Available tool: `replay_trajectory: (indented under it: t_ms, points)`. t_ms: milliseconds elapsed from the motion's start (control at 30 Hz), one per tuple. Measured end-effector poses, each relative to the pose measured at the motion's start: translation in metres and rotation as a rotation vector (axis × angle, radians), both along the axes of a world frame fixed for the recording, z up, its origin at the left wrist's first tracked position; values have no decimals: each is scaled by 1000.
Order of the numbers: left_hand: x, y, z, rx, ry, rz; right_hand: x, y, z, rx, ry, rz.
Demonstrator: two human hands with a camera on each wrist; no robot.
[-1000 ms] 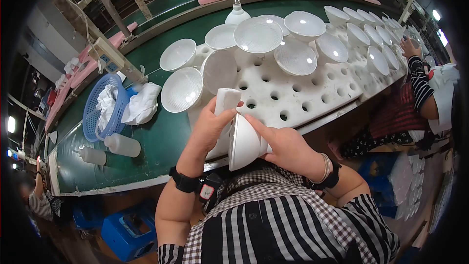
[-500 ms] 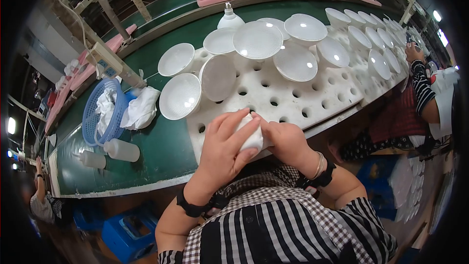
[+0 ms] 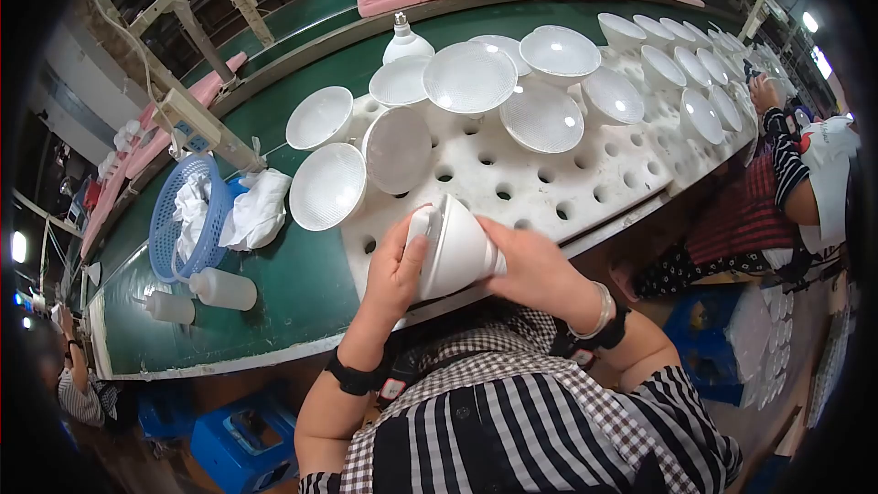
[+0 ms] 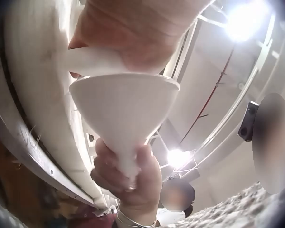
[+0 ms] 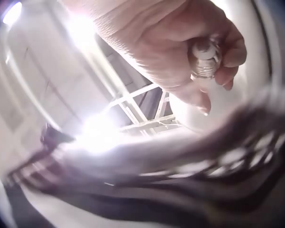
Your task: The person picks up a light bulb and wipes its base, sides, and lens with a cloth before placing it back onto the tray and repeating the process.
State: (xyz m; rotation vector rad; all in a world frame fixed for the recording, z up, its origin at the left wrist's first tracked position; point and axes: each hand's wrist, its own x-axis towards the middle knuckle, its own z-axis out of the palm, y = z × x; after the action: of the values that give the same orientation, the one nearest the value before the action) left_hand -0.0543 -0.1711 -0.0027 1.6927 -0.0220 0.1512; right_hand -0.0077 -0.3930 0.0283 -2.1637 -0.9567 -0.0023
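Note:
A white cone-shaped reflector bulb [image 3: 465, 252] is held near my body, its wide face turned to the left. My right hand [image 3: 540, 276] grips it by the narrow neck. In the right wrist view the fingers curl round the neck beside the metal screw base [image 5: 205, 61]. My left hand [image 3: 391, 270] holds a white folded cloth pad [image 3: 423, 222] against the wide face, thumb on the pad's near side. From the left wrist, the pad [image 4: 97, 61] lies along the bulb's rim, under the left hand [image 4: 128, 28].
Several reflector bulbs [image 3: 471, 78] stand face up in a white foam board with holes [image 3: 512, 169]. One bulb [image 3: 408, 43] stands screw base up behind them. A blue basket [image 3: 163, 220] with cloths and two squeeze bottles [image 3: 224, 289] are at left. Another person [image 3: 777, 174] works at right.
The left hand with the pad swung over the bulb's face, then back to its left side. The bulb turned from facing left to facing away and back. The right hand keeps its grip.

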Motion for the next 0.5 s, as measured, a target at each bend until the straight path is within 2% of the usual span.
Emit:
replay_trajectory:
  t_ms: [67, 100, 167, 200, 233, 300, 333, 367, 433, 500]
  points:
    - [-2, 6, -6, -24, 55, -13, -1, 0, -7, 149, 619, 239]
    - [-4, 5, 2, -26, 71, -25, 2, -1, -5, 150, 621, 240]
    - [-7, 4, 6, -31, 90, -39, 7, -3, 7, 32, 1329, 312]
    - [-7, 5, 6, -88, 106, -33, 1, -2, 13, 80, 1191, 268]
    - [-8, 6, 6, -144, 122, -27, -5, -1, 7, 80, 1191, 267]
    - [-13, 5, 13, -197, 79, -13, -12, 0, -4, 193, 199, 42]
    - [-15, 4, 18, -249, 37, 0, -13, -2, 5, 63, 205, -61]
    - [-17, 3, 23, -251, 38, -3, -11, -3, 5, 61, 206, -66]
    - [-20, 1, 33, -265, 36, -17, -7, -4, 2, -7, 15, -107]
    - [-23, -2, 38, -223, 63, -20, -10, -4, 3, -59, 27, -82]
